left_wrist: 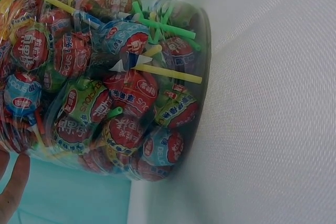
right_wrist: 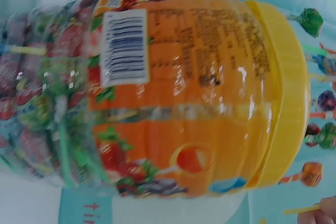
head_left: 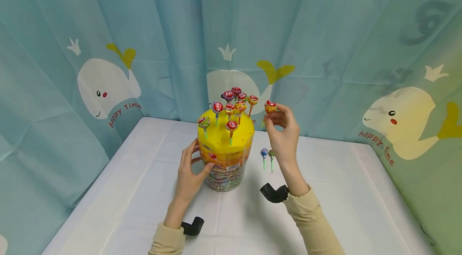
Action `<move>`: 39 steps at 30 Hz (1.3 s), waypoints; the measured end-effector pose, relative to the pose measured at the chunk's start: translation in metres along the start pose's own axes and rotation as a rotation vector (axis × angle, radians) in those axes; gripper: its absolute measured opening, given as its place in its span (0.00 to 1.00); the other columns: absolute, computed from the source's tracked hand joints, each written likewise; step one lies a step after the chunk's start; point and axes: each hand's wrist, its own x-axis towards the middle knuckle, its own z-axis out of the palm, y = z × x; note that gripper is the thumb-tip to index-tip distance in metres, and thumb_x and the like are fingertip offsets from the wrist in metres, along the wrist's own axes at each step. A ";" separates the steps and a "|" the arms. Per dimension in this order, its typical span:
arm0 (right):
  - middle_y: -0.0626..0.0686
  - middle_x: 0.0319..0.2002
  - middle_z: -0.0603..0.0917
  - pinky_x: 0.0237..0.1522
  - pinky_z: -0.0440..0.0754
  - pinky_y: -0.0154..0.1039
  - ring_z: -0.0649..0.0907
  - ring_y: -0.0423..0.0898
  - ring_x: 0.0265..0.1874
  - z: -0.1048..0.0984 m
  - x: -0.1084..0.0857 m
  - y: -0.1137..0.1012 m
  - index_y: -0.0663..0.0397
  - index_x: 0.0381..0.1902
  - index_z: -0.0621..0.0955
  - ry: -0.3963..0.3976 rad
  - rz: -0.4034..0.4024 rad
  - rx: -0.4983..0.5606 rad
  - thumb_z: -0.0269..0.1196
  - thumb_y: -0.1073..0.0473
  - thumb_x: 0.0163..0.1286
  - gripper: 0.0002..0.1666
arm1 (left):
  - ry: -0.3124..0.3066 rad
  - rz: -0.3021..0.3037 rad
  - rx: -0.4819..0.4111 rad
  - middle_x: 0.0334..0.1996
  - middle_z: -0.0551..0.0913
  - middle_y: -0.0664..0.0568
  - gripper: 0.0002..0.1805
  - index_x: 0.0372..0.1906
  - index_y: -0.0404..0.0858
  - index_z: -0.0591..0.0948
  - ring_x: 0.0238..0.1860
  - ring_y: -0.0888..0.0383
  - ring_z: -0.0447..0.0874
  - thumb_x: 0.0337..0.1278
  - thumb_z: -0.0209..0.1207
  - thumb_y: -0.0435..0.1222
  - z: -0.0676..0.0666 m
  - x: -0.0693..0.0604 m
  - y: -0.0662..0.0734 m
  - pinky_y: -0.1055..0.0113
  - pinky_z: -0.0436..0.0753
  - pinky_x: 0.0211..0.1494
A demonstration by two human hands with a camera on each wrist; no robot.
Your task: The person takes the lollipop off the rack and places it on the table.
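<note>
A clear plastic jar (head_left: 225, 177) full of wrapped lollipops stands upright on the table. Several lollipops poke up from its yellow lid (head_left: 242, 138), sticks down in the lid. My left hand (head_left: 189, 179) grips the jar's left side, thumb across the front; its fingertips also show in the left wrist view. To the right of the lid, a little above it, my right hand (head_left: 285, 136) pinches a red and yellow lollipop (head_left: 270, 106). In the right wrist view this lollipop's yellow stick (right_wrist: 300, 210) points towards the lid, apart from it; the candy there is hidden.
Two loose lollipops, one blue (head_left: 264, 152) and one green (head_left: 272, 154), lie on the white table (head_left: 335, 191) right of the jar. A pale blue curtain (head_left: 173, 38) with whale prints hangs behind the table. Each wrist carries a black mount (head_left: 274, 193).
</note>
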 end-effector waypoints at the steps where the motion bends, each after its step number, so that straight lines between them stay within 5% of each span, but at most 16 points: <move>1: 0.64 0.37 0.84 0.40 0.78 0.23 0.79 0.32 0.31 -0.001 0.000 0.002 0.66 0.51 0.77 0.004 0.009 -0.002 0.62 0.72 0.62 0.18 | -0.001 -0.007 -0.002 0.61 0.69 0.33 0.44 0.70 0.29 0.61 0.59 0.50 0.69 0.43 0.67 0.22 0.000 0.000 0.000 0.45 0.81 0.53; 18: 0.64 0.34 0.83 0.35 0.77 0.20 0.78 0.30 0.28 -0.016 -0.018 0.049 0.64 0.50 0.79 0.080 0.163 -0.083 0.63 0.71 0.60 0.18 | 0.005 0.011 -0.001 0.60 0.69 0.32 0.44 0.69 0.28 0.61 0.58 0.51 0.69 0.43 0.67 0.22 0.000 0.000 0.000 0.46 0.81 0.52; 39: 0.65 0.33 0.84 0.25 0.74 0.20 0.75 0.27 0.23 -0.033 -0.044 0.114 0.62 0.49 0.79 0.063 0.369 -0.248 0.64 0.71 0.58 0.19 | 0.008 0.011 -0.007 0.60 0.69 0.32 0.44 0.69 0.27 0.61 0.58 0.50 0.69 0.43 0.66 0.22 0.000 0.000 0.000 0.45 0.81 0.53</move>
